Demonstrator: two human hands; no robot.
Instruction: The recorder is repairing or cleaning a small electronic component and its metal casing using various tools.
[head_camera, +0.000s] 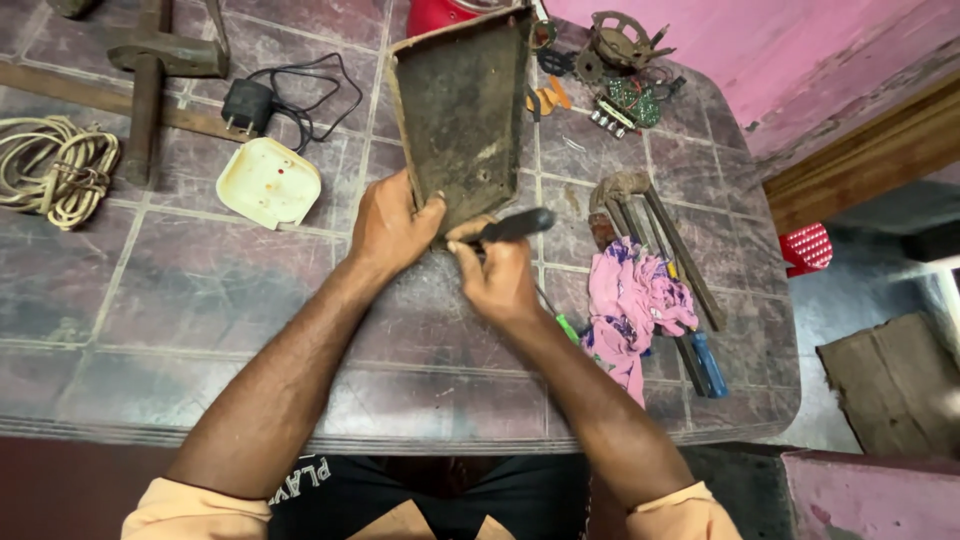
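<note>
My left hand grips the near left edge of a dark, rusty metal plate, shaped like an iron's sole, which stands tilted on the tiled table. My right hand is closed around a black-handled tool, its handle pointing right. The tool's tip is pressed against the plate's near end, between my two hands. The tip itself is hidden by my fingers.
A cream plastic cover and a black plug adapter with cord lie left of the plate. A coiled rope is far left. Right: pink cloth, pliers, screwdrivers, a circuit board. Table edge runs near my body.
</note>
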